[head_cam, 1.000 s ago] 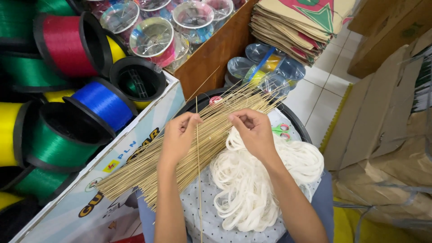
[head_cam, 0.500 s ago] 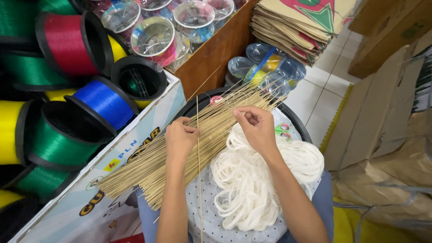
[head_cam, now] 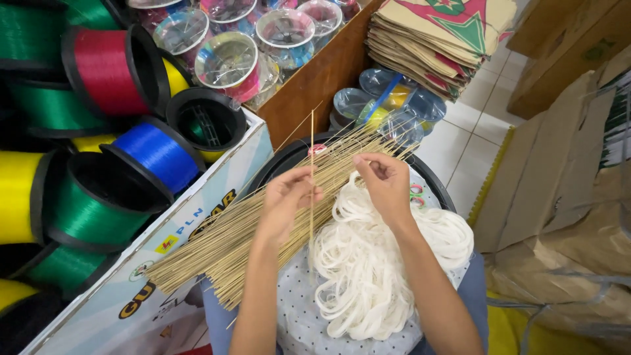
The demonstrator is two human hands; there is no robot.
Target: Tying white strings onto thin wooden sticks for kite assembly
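- Pale bamboo, one thin straight stick [head_cam: 311, 177], stands nearly upright between the hands, pinched in the curled fingers of the left hand [head_cam: 286, 200]; its top rises past the far rim of the round black basin [head_cam: 434, 181].
- The right hand [head_cam: 384, 184] has its fingertips drawn together over the far end of the loose bundle of thin tan bamboo sticks [head_cam: 256, 233]; what it grips, if anything, I cannot tell.
- That bundle lies slantwise across the lap, from the basin's far rim down to the near left, over the corner of the printed white cardboard box [head_cam: 164, 263].
- A heap of white rubber-band loops [head_cam: 374, 269] rests on the white dotted cloth [head_cam: 296, 315], just right of the bundle.
- Left of the box stand big spools of red, blue, green and yellow line [head_cam: 98, 131].
- Beyond the basin are a stack of folded paper kites [head_cam: 440, 39] and clear plastic reels [head_cam: 230, 59].
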